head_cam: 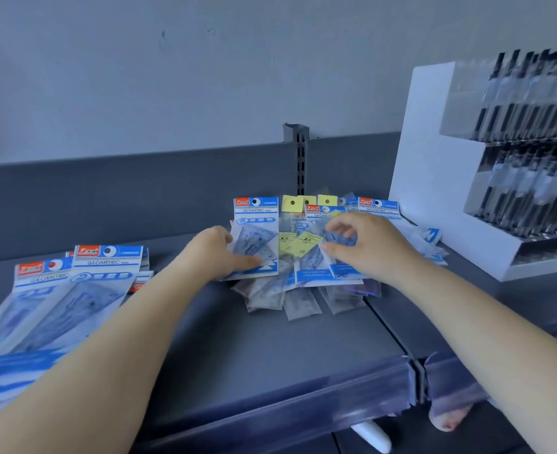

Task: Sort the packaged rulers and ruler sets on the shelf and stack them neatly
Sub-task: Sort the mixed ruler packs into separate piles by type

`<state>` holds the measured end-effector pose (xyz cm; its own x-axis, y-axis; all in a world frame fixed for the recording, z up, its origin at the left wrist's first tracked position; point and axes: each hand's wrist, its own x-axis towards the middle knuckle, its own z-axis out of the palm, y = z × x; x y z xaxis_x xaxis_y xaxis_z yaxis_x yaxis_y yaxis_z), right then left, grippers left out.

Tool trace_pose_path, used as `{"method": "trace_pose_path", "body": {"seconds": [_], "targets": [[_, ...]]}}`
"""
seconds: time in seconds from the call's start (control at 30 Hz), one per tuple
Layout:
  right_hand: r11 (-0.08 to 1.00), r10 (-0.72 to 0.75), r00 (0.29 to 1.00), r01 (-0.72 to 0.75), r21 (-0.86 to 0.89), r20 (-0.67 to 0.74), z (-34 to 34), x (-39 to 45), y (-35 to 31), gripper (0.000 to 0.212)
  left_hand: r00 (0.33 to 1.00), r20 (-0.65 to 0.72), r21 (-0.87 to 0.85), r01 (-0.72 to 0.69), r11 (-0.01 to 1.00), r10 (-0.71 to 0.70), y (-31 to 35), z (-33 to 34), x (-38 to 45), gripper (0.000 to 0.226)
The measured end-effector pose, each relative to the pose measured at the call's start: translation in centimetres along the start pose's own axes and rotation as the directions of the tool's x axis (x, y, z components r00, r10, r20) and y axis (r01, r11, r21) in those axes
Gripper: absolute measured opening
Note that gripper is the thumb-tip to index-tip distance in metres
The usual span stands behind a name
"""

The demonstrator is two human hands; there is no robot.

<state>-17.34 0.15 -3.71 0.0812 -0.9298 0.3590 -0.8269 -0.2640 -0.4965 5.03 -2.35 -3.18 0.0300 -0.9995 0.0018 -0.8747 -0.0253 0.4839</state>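
A mixed heap of packaged rulers (298,247) lies at the back middle of the grey shelf (270,348). It holds blue-and-white "GEOMETRIC" set packs and clear sleeves with yellow tags. My left hand (216,252) grips one GEOMETRIC pack (257,231) at its left edge, thumb on top. My right hand (365,245) pinches another blue-edged ruler pack (339,257) on the heap's right side. A stack of GEOMETRIC packs (61,296) lies at the left of the shelf.
A white display stand (434,178) with rows of dark pens stands at the right. A slotted upright (300,158) rises behind the heap. The shelf's clear front lip (303,398) runs along the near edge, split by a divider.
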Motion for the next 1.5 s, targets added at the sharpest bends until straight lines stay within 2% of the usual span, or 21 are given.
{"method": "trace_pose_path", "body": {"seconds": [0.13, 0.23, 0.37, 0.57, 0.67, 0.8, 0.97, 1.03, 1.13, 1.27, 1.37, 1.5], "targets": [[0.995, 0.026, 0.999, -0.023, 0.099, -0.035, -0.4, -0.5, -0.6, 0.024, 0.999, 0.032, -0.265, 0.051, 0.963, -0.044, -0.5, -1.1, 0.3, 0.031], [0.972, 0.078, 0.997, -0.074, 0.225, -0.010, -1.0, -1.0, -1.2, 0.019, 0.991, 0.130, -0.474, 0.088, 0.876, -0.029, -0.5, -1.3, -0.2, 0.018], [0.932, 0.141, 0.990, -0.136, 0.336, 0.011, -1.2, -1.8, -2.0, 0.013, 0.980, 0.201, -0.545, 0.119, 0.830, -0.009, -0.3, -1.2, -1.0, 0.004], [0.858, 0.227, 0.970, -0.241, 0.453, 0.087, -1.5, -3.3, -2.7, 0.007, 0.967, 0.253, -0.553, 0.147, 0.820, -0.002, -0.1, -1.3, -1.9, 0.004], [0.755, 0.283, 0.946, -0.322, 0.572, 0.159, -1.6, -4.0, -3.0, 0.011, 0.957, 0.289, -0.582, 0.153, 0.799, 0.027, 0.0, -1.3, -2.4, 0.012], [0.575, 0.323, 0.897, -0.440, 0.690, 0.302, -1.7, -5.0, -3.6, 0.006, 0.949, 0.305, -0.618, 0.132, 0.775, 0.082, 0.4, -1.0, -2.9, 0.017], [0.494, 0.361, 0.846, -0.530, 0.689, 0.392, -1.3, -5.8, -4.0, 0.014, 0.918, 0.375, -0.695, 0.184, 0.695, 0.132, 0.9, -0.5, -3.3, 0.022], [0.485, 0.373, 0.844, -0.532, 0.694, 0.386, -1.3, -6.0, -4.3, 0.011, 0.883, 0.433, -0.733, 0.228, 0.641, 0.181, 1.2, -0.3, -3.7, 0.019], [0.526, 0.387, 0.853, -0.516, 0.676, 0.350, -1.0, -6.2, -4.7, 0.004, 0.843, 0.485, -0.758, 0.272, 0.593, 0.232, 1.6, 0.1, -4.2, 0.013], [0.573, 0.419, 0.861, -0.498, 0.651, 0.290, -0.8, -6.5, -5.1, 0.015, 0.823, 0.504, -0.773, 0.295, 0.561, 0.262, 1.8, 0.5, -4.5, 0.014], [0.552, 0.459, 0.854, -0.490, 0.675, 0.245, -0.8, -6.7, -5.2, 0.019, 0.858, 0.446, -0.783, 0.235, 0.576, 0.256, 1.9, 0.3, -4.3, 0.019], [0.511, 0.490, 0.865, -0.390, 0.766, 0.113, -1.1, -7.2, -5.6, 0.020, 0.918, 0.314, -0.845, 0.154, 0.512, 0.242, 2.0, -0.4, -4.1, 0.018]]}}
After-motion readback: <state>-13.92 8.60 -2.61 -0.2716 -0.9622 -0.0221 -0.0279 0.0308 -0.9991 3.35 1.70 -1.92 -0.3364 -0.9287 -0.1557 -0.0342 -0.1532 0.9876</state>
